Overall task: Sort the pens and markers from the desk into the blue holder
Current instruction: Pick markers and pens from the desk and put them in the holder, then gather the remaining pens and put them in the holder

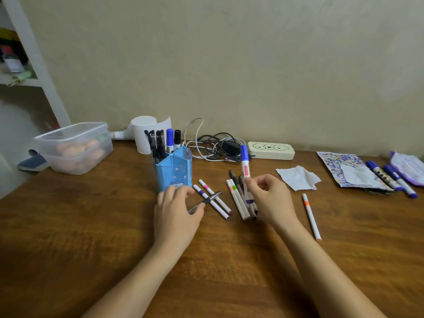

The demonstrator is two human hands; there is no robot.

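a person's right hand [267,197] pinches a blue-capped marker [245,167] upright, cap up, near the middle of the desk [91,226]. the blue holder [173,172] stands to the left of that marker, toward the back edge, already holding pens. the left hand [177,211], nearer the holder, grasps a black pen [206,201] lying slantwise across two white markers [214,198]. more pens lie beside the right hand.
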